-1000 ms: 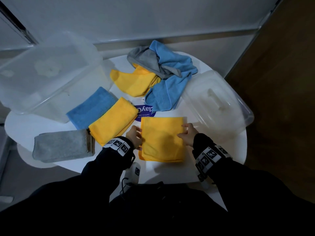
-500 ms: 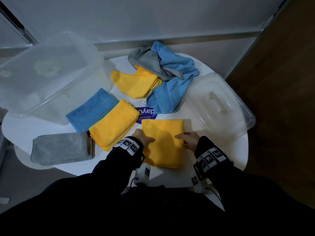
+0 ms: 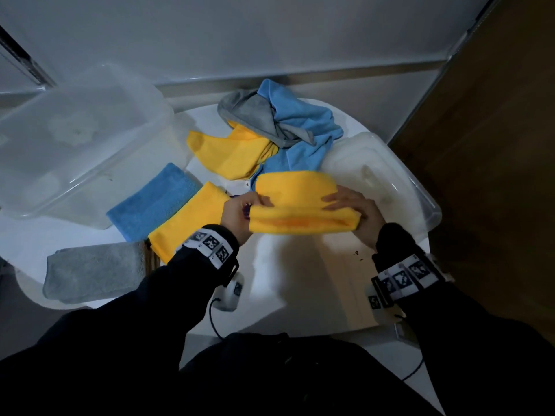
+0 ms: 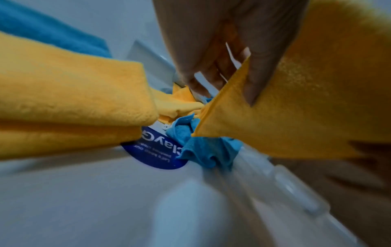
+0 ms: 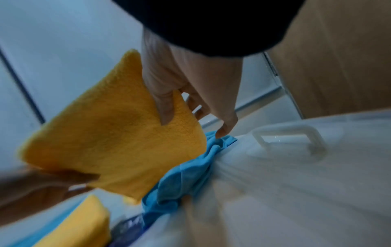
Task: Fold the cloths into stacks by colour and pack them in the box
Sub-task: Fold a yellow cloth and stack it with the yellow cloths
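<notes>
table: white, round [image 3: 294, 283]
sticker: blue, white lettering, on the table [image 4: 157, 154]
floor: brown wood, to the right [image 3: 495, 145]
wall: pale grey [image 3: 270, 34]

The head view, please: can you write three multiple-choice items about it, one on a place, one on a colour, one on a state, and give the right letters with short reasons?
1. Where does the folded grey cloth lie?
A. inside the clear box
B. at the table's near-left edge
C. on the lid

2. What colour is the cloth that both hands hold?
A. yellow
B. blue
C. grey

3. In what state is the clear box?
A. packed with cloths
B. closed with its lid
C. open, no cloths in it

Answers:
1 B: the folded grey cloth lies on the table, next to the folded yellow cloth.
2 A: the left hand and the right hand grip the ends of the held yellow cloth, lifted above the table.
3 C: the clear box shows no cloths inside, and the lid lies apart on the right.
</notes>
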`<state>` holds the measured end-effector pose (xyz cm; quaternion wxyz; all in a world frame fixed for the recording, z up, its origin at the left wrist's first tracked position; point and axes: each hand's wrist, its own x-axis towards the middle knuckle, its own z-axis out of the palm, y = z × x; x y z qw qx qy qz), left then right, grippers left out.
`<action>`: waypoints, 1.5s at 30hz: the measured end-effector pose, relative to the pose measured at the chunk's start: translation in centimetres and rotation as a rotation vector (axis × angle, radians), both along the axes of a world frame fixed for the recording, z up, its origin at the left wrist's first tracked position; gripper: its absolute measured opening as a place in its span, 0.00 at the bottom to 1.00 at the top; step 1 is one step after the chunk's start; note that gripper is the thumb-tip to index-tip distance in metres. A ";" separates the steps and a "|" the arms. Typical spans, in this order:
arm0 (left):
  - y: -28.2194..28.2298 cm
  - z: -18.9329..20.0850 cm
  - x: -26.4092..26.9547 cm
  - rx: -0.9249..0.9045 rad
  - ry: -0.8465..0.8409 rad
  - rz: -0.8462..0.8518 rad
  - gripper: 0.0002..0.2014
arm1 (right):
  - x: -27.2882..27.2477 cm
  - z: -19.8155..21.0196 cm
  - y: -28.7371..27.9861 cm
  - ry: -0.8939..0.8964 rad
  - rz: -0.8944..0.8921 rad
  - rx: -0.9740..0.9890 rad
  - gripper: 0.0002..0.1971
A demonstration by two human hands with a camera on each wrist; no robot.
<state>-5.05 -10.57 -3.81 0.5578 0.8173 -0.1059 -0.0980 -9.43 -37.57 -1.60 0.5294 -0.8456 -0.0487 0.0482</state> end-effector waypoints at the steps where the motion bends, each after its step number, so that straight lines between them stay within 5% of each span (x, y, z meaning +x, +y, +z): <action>1: 0.3 -0.9 -0.6 0.111 -0.040 -0.038 0.18 | -0.8 -1.0 0.1 -0.010 0.027 -0.094 0.10; 3: 0.8 -3.1 -2.3 0.217 -0.109 -0.176 0.16 | -3.0 -3.7 0.4 -0.012 0.052 -0.215 0.11; 6: 1.9 -5.6 -4.1 0.359 0.014 -0.401 0.12 | -6.4 -8.3 0.3 0.039 0.119 -0.357 0.22; 9: 2.6 -6.8 -5.1 0.367 -0.008 -0.511 0.14 | -7.5 -9.2 0.0 0.137 0.148 -0.430 0.28; 14: 2.8 -7.2 -4.7 0.358 0.208 -0.137 0.07 | -4.4 -7.7 0.5 0.471 -0.045 -0.300 0.11; 20: 0.1 -6.1 -1.9 0.373 0.554 0.194 0.22 | -1.0 -8.4 1.5 0.654 -0.251 -0.231 0.20; 23: -1.3 -5.4 -1.1 0.519 0.549 0.217 0.28 | 0.2 -8.2 2.6 0.712 -0.225 -0.457 0.34; 27: -2.1 -5.6 -1.1 0.585 0.549 0.255 0.27 | 0.6 -7.6 4.0 0.727 -0.281 -0.782 0.31; 30: -2.5 -5.6 -1.3 0.601 0.598 0.250 0.28 | 0.2 -7.9 4.8 0.653 -0.321 -0.912 0.27; 35: -2.6 -5.3 -2.0 0.322 0.436 0.288 0.25 | -0.4 -8.8 4.0 0.302 -0.258 -0.589 0.16; 39: -1.9 -5.7 -1.4 0.329 0.369 0.253 0.11 | 0.0 -8.6 2.4 0.219 -0.205 -0.563 0.07; 45: -0.6 -5.3 -1.0 0.321 0.112 0.104 0.11 | 0.2 -7.5 1.2 0.079 -0.125 -0.499 0.05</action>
